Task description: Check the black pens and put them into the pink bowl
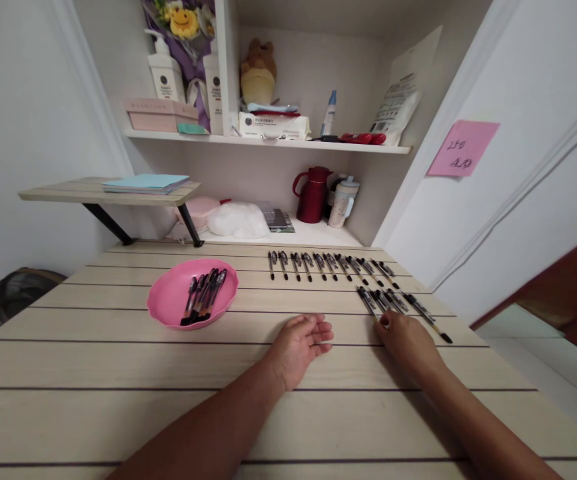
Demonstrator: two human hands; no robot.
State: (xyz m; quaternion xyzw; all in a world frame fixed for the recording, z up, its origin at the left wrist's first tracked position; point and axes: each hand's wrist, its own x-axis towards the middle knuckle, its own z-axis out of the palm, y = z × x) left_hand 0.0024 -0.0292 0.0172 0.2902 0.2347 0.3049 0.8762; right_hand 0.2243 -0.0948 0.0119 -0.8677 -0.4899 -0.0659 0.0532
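Observation:
My right hand [408, 340] is at the right of the table, its fingers pinched on the lower end of a black-and-clear pen [367, 301]. That pen is at the left end of a short front row, and the hand partly covers the pens beside it. At the row's right end lies another pen [427, 317], tilted. Over the middle of the table, my left hand [298, 347] holds nothing, its fingers apart and pointing right. A longer back row of similar pens [320, 267] lies beyond both hands. Left of them, a pink bowl [161, 310] holds several more pens [204, 297].
The slatted wooden table [168, 413] ends at a white shelf unit [278, 141]. A small raised stand [58, 192] with blue notebooks [146, 182] is at the back left. A red jug [311, 195], a pale tumbler [343, 203] and a white plastic bundle [238, 220] stand behind the table.

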